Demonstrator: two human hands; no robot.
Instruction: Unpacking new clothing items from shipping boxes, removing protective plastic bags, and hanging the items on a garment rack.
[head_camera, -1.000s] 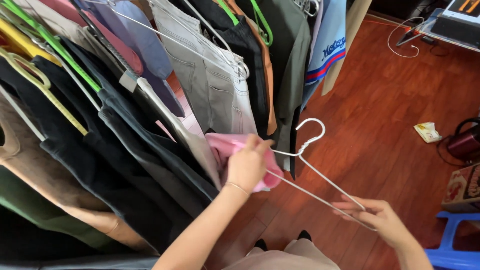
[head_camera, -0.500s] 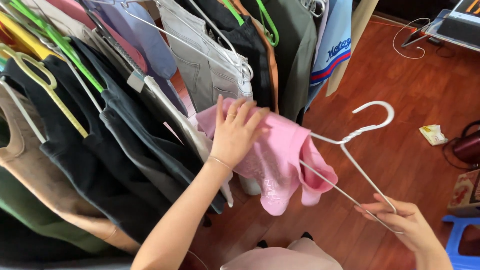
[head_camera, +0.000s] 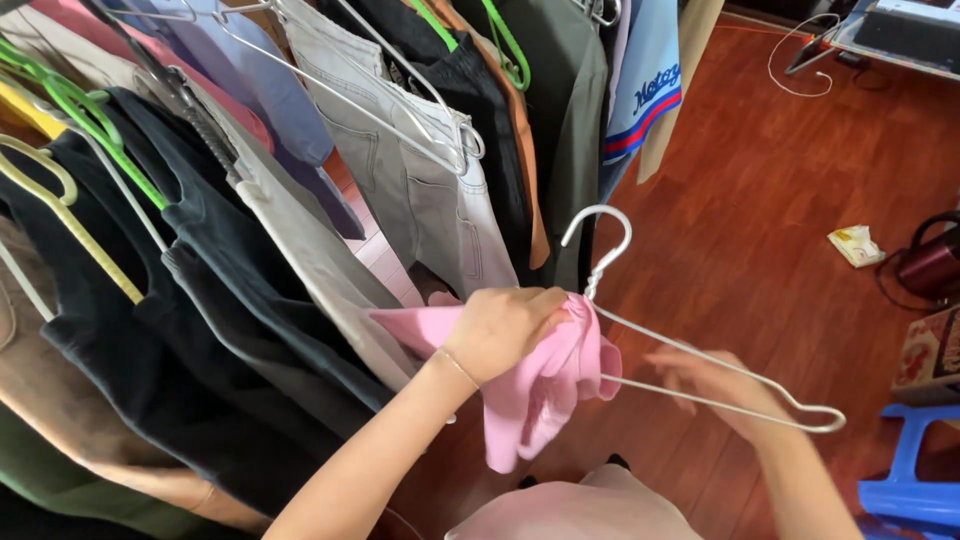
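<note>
My left hand (head_camera: 505, 328) is closed around a bunched pink garment (head_camera: 540, 395), which hangs down in folds below my fist. The garment sits on the left shoulder of a white wire hanger (head_camera: 735, 370), just under its hook (head_camera: 598, 225). My right hand (head_camera: 715, 385) is blurred and grips the hanger's lower wire near the middle. The hanger's right end sticks out bare past that hand. Both hands are just in front of the hanging clothes.
A packed rack of hung clothes fills the left and top: black garments (head_camera: 220, 300), pale grey jeans (head_camera: 420, 190), a blue striped jersey (head_camera: 645, 90). On the wooden floor (head_camera: 760, 200) lie a crumpled wrapper (head_camera: 855, 245), a dark red pot (head_camera: 930, 265), a box (head_camera: 930, 355) and a blue stool (head_camera: 910, 485).
The pink garment, spread out over the hanger half a second ago, is now bunched in my left fist. The hanger and my right hand have moved left, towards the rack.
</note>
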